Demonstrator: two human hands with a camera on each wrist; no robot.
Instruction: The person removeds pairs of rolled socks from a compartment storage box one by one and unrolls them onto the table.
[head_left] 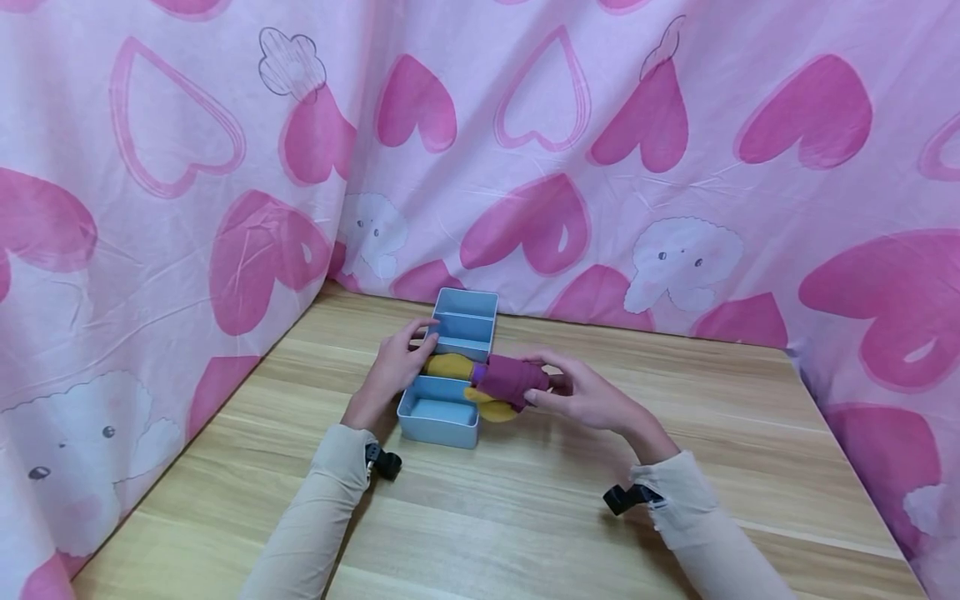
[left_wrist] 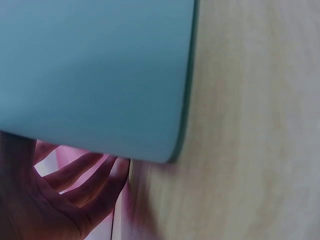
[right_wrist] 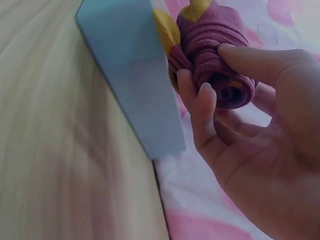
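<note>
Left hand (head_left: 393,358): at left side of compartmented box, fingers slightly bent and apart, not closed into a fist; fingertips at box edge, thumb partly hidden behind box wall in left-wrist view.

Right hand (head_left: 581,396): to right of box, holding outer end of knitted roll (head_left: 513,383); thumb against one side, fingertips against the other.

Knitted roll: maroon, sock-like, with yellow patches and a touch of purple; coiled end facing right palm. Held above table level, at right edge of box, overlapping its rim in head view. Yellow end (head_left: 450,367) extending leftward across box, towards left hand. Resting inside a compartment or merely laid over the rims: not possible to tell from this angle.

Box (head_left: 438,432): pale blue-grey, straight-walled, rounded corners, standing on table. Two compartments visible at far end, one at near end, with yellow end between.

Sleeves (head_left: 307,508): cream, one on each forearm. Wrist devices (head_left: 386,462): small, black, one at each cuff.

Table (head_left: 540,517): light wood-grain top, beneath box and both forearms.

Curtain (head_left: 525,83): pink, hung behind table and along both sides; printed with darker pink hearts, outlined hearts and white cartoon figures.
</note>
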